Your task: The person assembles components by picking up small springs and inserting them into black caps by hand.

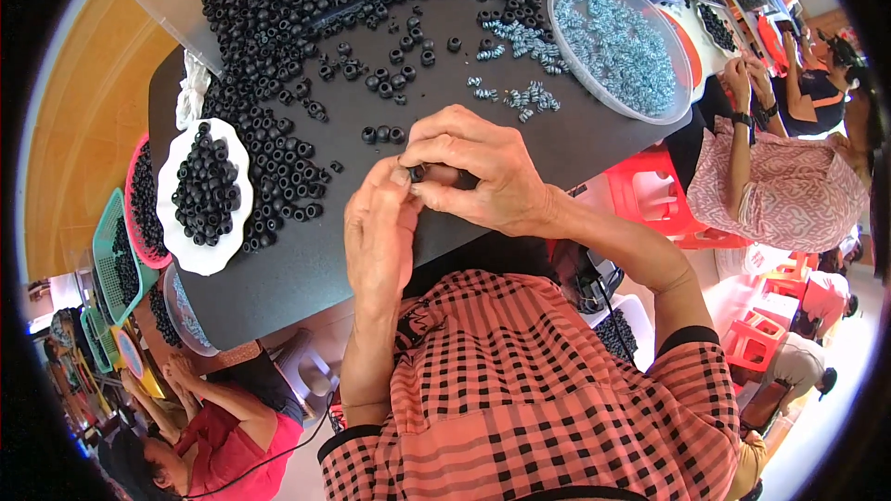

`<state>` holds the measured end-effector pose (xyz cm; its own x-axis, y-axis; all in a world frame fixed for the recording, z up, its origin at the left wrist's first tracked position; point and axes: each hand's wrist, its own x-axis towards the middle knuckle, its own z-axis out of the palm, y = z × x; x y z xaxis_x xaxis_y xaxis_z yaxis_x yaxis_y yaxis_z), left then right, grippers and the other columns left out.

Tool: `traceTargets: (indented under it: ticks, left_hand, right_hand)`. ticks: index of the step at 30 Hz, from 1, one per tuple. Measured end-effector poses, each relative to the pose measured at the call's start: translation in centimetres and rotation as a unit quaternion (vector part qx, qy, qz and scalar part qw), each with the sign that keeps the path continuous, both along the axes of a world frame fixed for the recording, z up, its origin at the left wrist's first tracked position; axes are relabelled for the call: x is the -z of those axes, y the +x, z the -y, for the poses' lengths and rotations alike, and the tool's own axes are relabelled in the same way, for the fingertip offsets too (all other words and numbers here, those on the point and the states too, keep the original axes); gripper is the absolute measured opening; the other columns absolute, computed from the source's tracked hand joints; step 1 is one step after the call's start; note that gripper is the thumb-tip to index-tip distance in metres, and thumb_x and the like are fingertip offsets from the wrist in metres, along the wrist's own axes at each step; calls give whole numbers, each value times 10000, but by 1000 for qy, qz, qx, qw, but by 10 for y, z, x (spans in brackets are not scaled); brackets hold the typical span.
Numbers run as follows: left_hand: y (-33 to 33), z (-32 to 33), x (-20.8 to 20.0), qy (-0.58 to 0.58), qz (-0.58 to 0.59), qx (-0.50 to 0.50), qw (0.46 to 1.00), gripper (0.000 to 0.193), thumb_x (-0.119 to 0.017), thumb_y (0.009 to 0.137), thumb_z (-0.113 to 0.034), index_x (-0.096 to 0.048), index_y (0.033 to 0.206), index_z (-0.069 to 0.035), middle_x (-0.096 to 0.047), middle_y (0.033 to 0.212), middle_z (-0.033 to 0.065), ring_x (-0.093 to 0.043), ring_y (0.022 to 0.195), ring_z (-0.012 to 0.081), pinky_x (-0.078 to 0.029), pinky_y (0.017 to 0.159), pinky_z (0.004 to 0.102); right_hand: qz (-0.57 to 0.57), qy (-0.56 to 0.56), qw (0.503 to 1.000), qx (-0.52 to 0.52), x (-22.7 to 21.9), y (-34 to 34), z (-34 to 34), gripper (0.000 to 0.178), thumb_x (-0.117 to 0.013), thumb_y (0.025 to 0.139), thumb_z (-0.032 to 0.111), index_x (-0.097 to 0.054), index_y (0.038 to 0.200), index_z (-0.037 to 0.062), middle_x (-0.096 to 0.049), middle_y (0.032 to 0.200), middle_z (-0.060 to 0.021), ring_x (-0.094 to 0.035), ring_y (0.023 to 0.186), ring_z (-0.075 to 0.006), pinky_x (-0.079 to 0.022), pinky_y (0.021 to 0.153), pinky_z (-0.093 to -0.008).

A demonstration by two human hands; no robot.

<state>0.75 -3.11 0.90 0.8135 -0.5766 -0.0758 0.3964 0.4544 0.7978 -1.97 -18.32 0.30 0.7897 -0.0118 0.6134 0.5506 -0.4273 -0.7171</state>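
My left hand [379,215] and my right hand [483,165] meet above the front part of the dark table [316,264]. Between their fingertips they pinch one small black ring-shaped plastic part [417,173], mostly covered by the fingers. Just beyond the hands, a short row of the same black parts [382,134] lies on the tabletop. Small blue-silver coiled pieces that look like springs [531,98] are scattered farther right. A big heap of black parts [288,0] spreads from the far left down the table's left side.
A white scalloped plate [206,260] piled with black parts is at the left. At the far right, a clear round tub [684,97] holds the blue-silver coils. Red plastic stools [650,190] stand right of the table. Other people sit working on both sides.
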Motion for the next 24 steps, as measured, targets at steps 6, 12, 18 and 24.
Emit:
traceTargets:
  ticks: [6, 12, 18, 24]
  left_hand:
    - [0, -3, 5, 94, 65, -2, 993, 278, -441, 977, -146, -568, 1102, 67, -628, 988, 136, -612, 908, 180, -482, 832, 290]
    - [5, -6, 15, -23, -34, 45, 998, 268, -440, 976, -136, -568, 1094, 68, -613, 995, 118, -602, 924, 175, -480, 844, 300]
    - [2, -6, 3, 34, -7, 21, 999, 234, -451, 953, -85, -565, 1077, 78, -610, 1000, 121, -599, 931, 189, -473, 865, 311]
    - [1, -11, 4, 17, -16, 40, 999, 217, -473, 934, -65, -567, 1065, 80, -616, 986, 127, -596, 923, 184, -470, 862, 313]
  right_hand:
    - [30, -7, 1000, 4, 7, 0, 1, 312, -715, 656, -56, -656, 951, 29, -616, 968, -73, -595, 808, -171, -512, 595, -264]
    - [49, -9, 999, 10, 10, 1, -1, 333, -723, 645, -47, -652, 960, 33, -620, 970, -68, -582, 769, -174, -500, 607, -274]
    - [58, -33, 998, 2, 6, 0, 4, 326, -736, 653, -19, -659, 965, 35, -622, 977, -69, -576, 762, -193, -493, 646, -298]
    - [14, 22, 999, -41, 8, -6, 1, 296, -726, 691, 10, -682, 980, 52, -617, 985, -70, -580, 863, -219, -493, 717, -315]
